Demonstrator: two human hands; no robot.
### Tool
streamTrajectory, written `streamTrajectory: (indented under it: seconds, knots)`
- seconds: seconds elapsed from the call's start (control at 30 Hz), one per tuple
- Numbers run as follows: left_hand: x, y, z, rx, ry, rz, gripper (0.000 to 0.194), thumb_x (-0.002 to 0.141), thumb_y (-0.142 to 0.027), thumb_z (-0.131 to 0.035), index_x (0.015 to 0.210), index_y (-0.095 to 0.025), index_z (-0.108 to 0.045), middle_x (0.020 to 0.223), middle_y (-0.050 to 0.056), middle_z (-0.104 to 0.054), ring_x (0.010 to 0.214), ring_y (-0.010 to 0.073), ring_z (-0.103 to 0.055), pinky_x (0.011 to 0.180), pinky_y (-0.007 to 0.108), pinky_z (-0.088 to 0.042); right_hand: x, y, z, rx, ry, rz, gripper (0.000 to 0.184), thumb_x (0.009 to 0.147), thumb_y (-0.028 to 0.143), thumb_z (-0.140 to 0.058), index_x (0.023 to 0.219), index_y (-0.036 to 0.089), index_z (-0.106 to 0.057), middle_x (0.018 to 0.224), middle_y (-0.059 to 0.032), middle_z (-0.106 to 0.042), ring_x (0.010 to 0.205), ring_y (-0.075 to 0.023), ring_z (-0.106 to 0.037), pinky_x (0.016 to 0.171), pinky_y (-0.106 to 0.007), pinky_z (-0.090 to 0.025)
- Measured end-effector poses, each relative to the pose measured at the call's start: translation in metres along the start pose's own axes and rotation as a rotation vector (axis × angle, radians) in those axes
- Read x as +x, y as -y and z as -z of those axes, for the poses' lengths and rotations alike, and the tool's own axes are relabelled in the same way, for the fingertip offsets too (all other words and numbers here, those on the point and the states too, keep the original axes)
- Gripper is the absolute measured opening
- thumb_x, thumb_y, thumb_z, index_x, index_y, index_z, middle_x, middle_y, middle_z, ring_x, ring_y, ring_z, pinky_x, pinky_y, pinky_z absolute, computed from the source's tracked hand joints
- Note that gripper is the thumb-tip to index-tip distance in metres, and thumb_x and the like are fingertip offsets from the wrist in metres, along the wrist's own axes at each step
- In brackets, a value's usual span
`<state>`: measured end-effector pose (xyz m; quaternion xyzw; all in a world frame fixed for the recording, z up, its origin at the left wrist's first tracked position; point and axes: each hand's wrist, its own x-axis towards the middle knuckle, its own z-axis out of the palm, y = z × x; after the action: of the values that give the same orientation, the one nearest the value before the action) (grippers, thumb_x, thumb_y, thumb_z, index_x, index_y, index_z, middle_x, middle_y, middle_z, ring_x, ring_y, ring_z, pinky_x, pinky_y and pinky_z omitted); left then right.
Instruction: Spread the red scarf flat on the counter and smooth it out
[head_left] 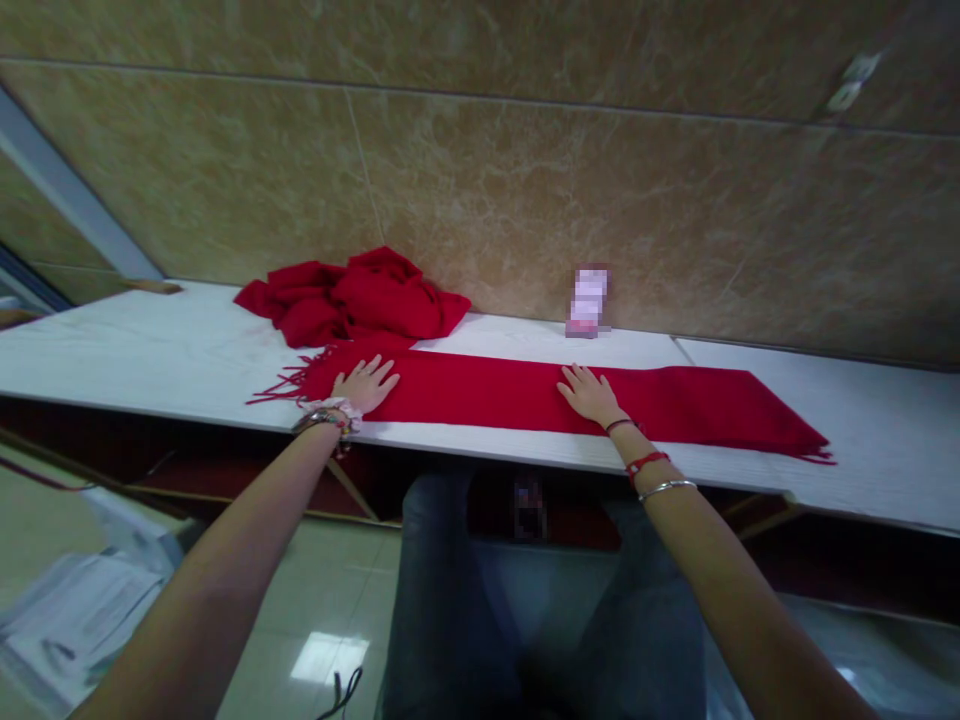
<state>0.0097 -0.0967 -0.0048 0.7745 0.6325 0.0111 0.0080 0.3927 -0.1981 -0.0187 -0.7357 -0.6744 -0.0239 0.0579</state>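
A red scarf [480,390] lies in a long flat strip along the white counter, with fringe at its left end and more tassels at the right corner. My left hand [365,384] rests on it near the left fringe, fingers spread. Farther right, my right hand [590,395] lies flat on the cloth with its fingers apart. Behind the left end sits a crumpled heap of red cloth [367,298], which meets the scarf's upper edge. Neither hand grips anything.
The narrow white counter [885,430] runs along a brown marbled wall [480,180]. A blurred-out phone-like object [589,300] leans on that wall. Open shelves lie under the counter. At lower left is a pale grey-white item [82,610], and a dark cable [343,692] is on the floor.
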Motion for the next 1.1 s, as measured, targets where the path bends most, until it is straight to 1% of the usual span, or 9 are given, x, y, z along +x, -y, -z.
streamTrajectory:
  seconds: [0.17, 0.3, 0.4, 0.47, 0.57, 0.7, 0.97, 1.03, 1.1]
  knots:
    - [-0.01, 0.03, 0.006, 0.016, -0.035, 0.148, 0.057, 0.088, -0.05, -0.02, 0.135, -0.018, -0.03, 0.144, 0.007, -0.022, 0.129, 0.0326, -0.02, 0.102, 0.054, -0.018, 0.002, 0.0, 0.006, -0.014, 0.043, -0.015, 0.051, 0.089, 0.039, -0.025, 0.134, 0.016, -0.031, 0.142, -0.0103, -0.027, 0.129, -0.0249, -0.024, 0.1, -0.052, -0.023]
    - [-0.014, 0.003, 0.013, 0.065, -0.174, 0.199, 0.056, 0.087, -0.049, -0.023, 0.133, -0.018, -0.035, 0.144, 0.012, -0.018, 0.13, 0.037, -0.013, 0.1, 0.06, -0.014, 0.01, 0.041, 0.021, -0.049, -0.071, 0.065, 0.048, 0.088, 0.032, -0.032, 0.132, 0.012, -0.034, 0.141, -0.0148, -0.029, 0.128, -0.0278, -0.025, 0.1, -0.054, -0.02]
    - [-0.017, -0.034, 0.014, 0.051, -0.185, -0.005, 0.054, 0.088, -0.046, -0.023, 0.135, -0.02, -0.031, 0.145, 0.011, -0.015, 0.131, 0.0341, -0.012, 0.099, 0.055, -0.021, 0.012, 0.096, 0.025, 0.027, -0.159, 0.311, 0.049, 0.089, 0.033, -0.031, 0.133, 0.012, -0.032, 0.141, -0.0135, -0.028, 0.13, -0.0238, -0.023, 0.103, -0.047, -0.02]
    - [-0.02, -0.053, 0.009, 0.03, -0.09, -0.177, 0.054, 0.088, -0.048, -0.022, 0.136, -0.025, -0.027, 0.146, 0.007, -0.013, 0.132, 0.0306, -0.011, 0.1, 0.053, -0.022, 0.01, 0.127, 0.02, 0.075, -0.088, 0.436, 0.051, 0.089, 0.038, -0.031, 0.133, 0.014, -0.032, 0.142, -0.0114, -0.028, 0.13, -0.0234, -0.023, 0.103, -0.046, -0.022]
    - [-0.025, -0.066, 0.002, 0.045, 0.013, -0.265, 0.051, 0.089, -0.046, -0.021, 0.137, -0.027, -0.025, 0.145, 0.003, -0.017, 0.132, 0.0278, -0.016, 0.101, 0.052, -0.02, 0.005, 0.145, 0.009, 0.108, 0.016, 0.477, 0.05, 0.09, 0.041, -0.026, 0.133, 0.019, -0.033, 0.142, -0.0083, -0.029, 0.13, -0.0223, -0.023, 0.102, -0.047, -0.022]
    - [-0.026, -0.062, 0.001, 0.053, 0.043, -0.262, 0.052, 0.089, -0.044, -0.022, 0.137, -0.026, -0.023, 0.145, 0.004, -0.018, 0.131, 0.0277, -0.017, 0.101, 0.051, -0.019, 0.0, 0.11, 0.004, 0.081, 0.037, 0.418, 0.047, 0.09, 0.038, -0.024, 0.134, 0.021, -0.032, 0.142, -0.0063, -0.029, 0.13, -0.0215, -0.023, 0.102, -0.049, -0.022]
    - [-0.021, -0.061, -0.001, 0.06, 0.04, -0.271, 0.051, 0.089, -0.043, -0.02, 0.137, -0.025, -0.024, 0.145, 0.005, -0.018, 0.131, 0.029, -0.018, 0.101, 0.052, -0.02, -0.018, -0.033, 0.011, -0.037, 0.028, 0.021, 0.046, 0.09, 0.032, -0.027, 0.134, 0.019, -0.032, 0.142, -0.009, -0.028, 0.129, -0.0247, -0.025, 0.1, -0.051, -0.026]
    - [-0.017, -0.054, 0.001, 0.066, 0.043, -0.316, 0.051, 0.089, -0.042, -0.023, 0.137, -0.024, -0.025, 0.145, 0.006, -0.019, 0.131, 0.0294, -0.018, 0.1, 0.053, -0.022, -0.02, -0.048, 0.013, -0.015, 0.011, -0.025, 0.046, 0.089, 0.031, -0.029, 0.131, 0.015, -0.036, 0.14, -0.012, -0.032, 0.128, -0.0256, -0.028, 0.1, -0.05, -0.027]
    - [-0.012, -0.039, 0.007, 0.072, 0.027, -0.424, 0.051, 0.088, -0.041, -0.027, 0.135, -0.021, -0.03, 0.143, 0.008, -0.024, 0.13, 0.0268, -0.022, 0.101, 0.047, -0.025, -0.017, -0.042, 0.016, 0.03, -0.056, 0.02, 0.045, 0.088, 0.03, -0.033, 0.128, 0.012, -0.042, 0.136, -0.0146, -0.038, 0.126, -0.0252, -0.032, 0.1, -0.047, -0.028]
